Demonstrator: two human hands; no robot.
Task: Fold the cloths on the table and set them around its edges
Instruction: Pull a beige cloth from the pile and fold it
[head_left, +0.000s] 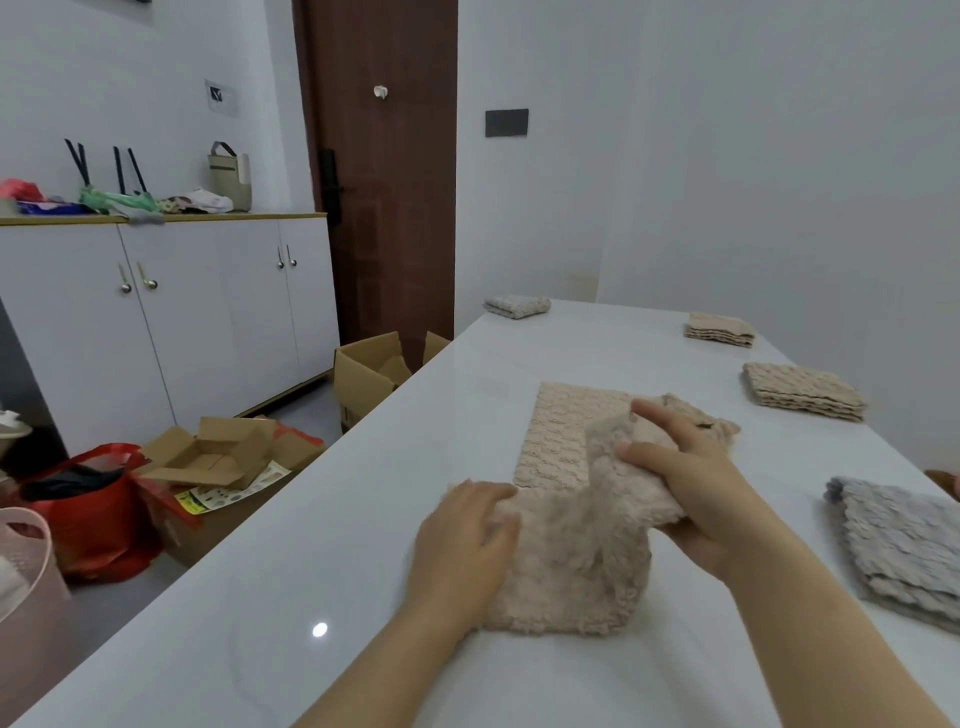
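Note:
A fluffy beige cloth (571, 561) lies in the middle of the white table (260, 597), its textured far part flat and its near part doubled over. My left hand (467, 540) presses flat on the cloth's left side. My right hand (685, 467) grips a raised flap of the same cloth on the right. Folded cloths sit along the table's edges: a grey one (517, 305) at the far left corner, two beige ones (719, 328) (802, 391) along the right side, and a grey-blue one (904, 545) at the near right.
Left of the table, open cardboard boxes (363, 379) and a red bag (88, 499) stand on the floor. A pink basket (26, 561) is at the far left. White cabinets (182, 312) and a brown door (384, 182) lie beyond.

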